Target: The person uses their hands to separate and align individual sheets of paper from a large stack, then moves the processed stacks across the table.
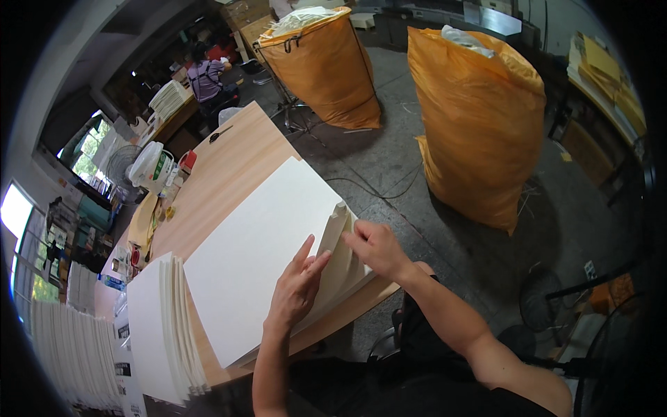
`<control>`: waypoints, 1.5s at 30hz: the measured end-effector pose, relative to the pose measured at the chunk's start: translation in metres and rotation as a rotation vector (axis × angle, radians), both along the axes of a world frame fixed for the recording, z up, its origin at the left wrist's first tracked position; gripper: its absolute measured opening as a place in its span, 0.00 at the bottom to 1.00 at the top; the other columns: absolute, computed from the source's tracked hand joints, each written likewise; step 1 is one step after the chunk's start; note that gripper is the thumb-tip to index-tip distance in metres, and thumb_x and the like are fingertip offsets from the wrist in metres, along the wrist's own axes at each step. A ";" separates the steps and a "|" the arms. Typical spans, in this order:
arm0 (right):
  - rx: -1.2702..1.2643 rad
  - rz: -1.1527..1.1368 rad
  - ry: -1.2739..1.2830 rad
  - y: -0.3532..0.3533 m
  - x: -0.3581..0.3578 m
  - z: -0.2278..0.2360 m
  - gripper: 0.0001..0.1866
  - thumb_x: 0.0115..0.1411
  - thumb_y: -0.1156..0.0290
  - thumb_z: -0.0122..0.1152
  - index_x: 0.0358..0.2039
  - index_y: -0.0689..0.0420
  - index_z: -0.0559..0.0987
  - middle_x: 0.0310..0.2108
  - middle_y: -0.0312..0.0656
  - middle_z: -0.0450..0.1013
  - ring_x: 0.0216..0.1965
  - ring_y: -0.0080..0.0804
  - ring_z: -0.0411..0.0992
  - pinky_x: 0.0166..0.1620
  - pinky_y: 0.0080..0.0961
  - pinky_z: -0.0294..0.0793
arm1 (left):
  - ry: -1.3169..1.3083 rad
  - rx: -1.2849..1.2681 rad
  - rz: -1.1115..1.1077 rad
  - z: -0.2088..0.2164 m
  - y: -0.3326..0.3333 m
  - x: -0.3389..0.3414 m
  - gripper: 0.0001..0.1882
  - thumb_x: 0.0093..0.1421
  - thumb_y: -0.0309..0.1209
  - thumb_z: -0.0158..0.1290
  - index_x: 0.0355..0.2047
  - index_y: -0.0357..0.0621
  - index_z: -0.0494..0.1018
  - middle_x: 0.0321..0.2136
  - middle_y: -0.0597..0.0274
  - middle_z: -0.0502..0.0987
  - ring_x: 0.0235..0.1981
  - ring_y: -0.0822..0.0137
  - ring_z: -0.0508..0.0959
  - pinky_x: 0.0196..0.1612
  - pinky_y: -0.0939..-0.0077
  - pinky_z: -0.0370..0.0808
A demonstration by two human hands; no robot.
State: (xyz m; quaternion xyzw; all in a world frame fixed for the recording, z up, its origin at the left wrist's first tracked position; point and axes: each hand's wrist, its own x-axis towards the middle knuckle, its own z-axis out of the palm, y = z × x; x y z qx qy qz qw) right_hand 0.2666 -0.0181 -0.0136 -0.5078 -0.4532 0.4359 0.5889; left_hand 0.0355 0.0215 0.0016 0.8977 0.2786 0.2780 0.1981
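Observation:
A narrow, folded off-white paper piece (335,228) stands up at the right end of a stack of large white sheets (260,222) on the table. My left hand (297,285) lies against its left side, fingers stretched out and thumb apart. On the other side, my right hand (379,249) is curled closed, with its fingertips at the piece's right edge. What lies under the right fingers is partly hidden.
Thin white folded stacks (174,326) stand by the near left edge of the wooden table (233,149). Scissors (221,134), a white bucket (147,167) and a fan (124,165) are farther off. Large orange sacks (479,132) stand on the floor; another person (205,80) sits far left.

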 end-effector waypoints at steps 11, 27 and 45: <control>-0.013 0.061 0.216 -0.007 0.014 -0.008 0.16 0.68 0.62 0.59 0.25 0.56 0.73 0.18 0.33 0.71 0.20 0.24 0.74 0.21 0.21 0.68 | -0.020 -0.099 -0.024 0.004 -0.003 0.003 0.31 0.45 0.27 0.74 0.52 0.53 0.79 0.61 0.52 0.71 0.52 0.51 0.82 0.53 0.61 0.82; 0.299 0.205 -0.913 -0.043 0.000 -0.047 0.24 0.57 0.56 0.58 0.49 0.57 0.82 0.55 0.54 0.73 0.65 0.52 0.64 0.73 0.59 0.38 | 0.236 0.320 0.024 -0.012 -0.013 0.017 0.40 0.51 0.33 0.67 0.67 0.58 0.67 0.68 0.49 0.63 0.62 0.46 0.72 0.57 0.59 0.77; 0.045 -0.140 -0.339 -0.017 0.004 -0.017 0.22 0.66 0.54 0.63 0.26 0.61 0.73 0.21 0.49 0.72 0.22 0.41 0.73 0.30 0.38 0.73 | 0.168 0.183 -0.027 0.000 0.006 0.019 0.34 0.61 0.27 0.58 0.65 0.77 0.68 0.64 0.48 0.68 0.50 0.47 0.79 0.49 0.58 0.81</control>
